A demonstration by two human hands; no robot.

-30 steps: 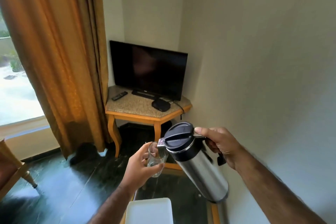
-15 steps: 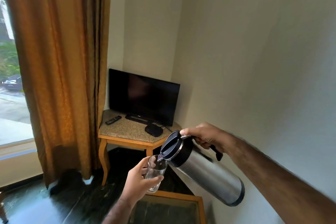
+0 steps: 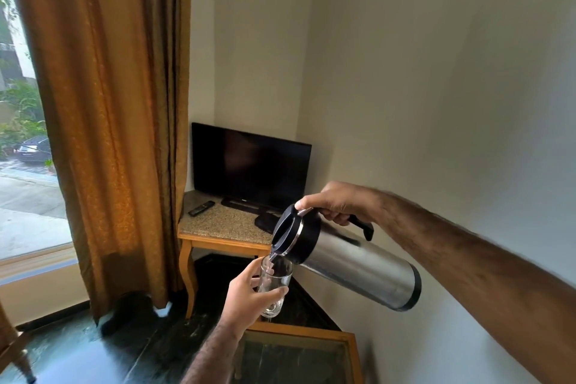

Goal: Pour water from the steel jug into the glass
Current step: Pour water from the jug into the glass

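My right hand [image 3: 339, 203] grips the black handle of the steel jug [image 3: 358, 265], thumb on the lid lever. The jug has a black lid and base and is tipped far over to the left, almost level, with its spout over the rim of the glass. My left hand [image 3: 246, 296] holds the clear glass [image 3: 276, 284] upright in the air, just under the spout. A thin stream of water runs from the spout into the glass. My fingers hide the lower left side of the glass.
A glass-topped wooden table [image 3: 349, 340] lies below the hands. A corner stand [image 3: 218, 227] carries a dark TV [image 3: 249, 168] and a remote [image 3: 201, 208]. An orange curtain [image 3: 109, 118] hangs at the left beside a window; a plain wall is on the right.
The jug has tipped further toward level and its spout now sits over the glass rim. The view has lifted, so the hands sit lower in frame and the table's white object has left the picture.
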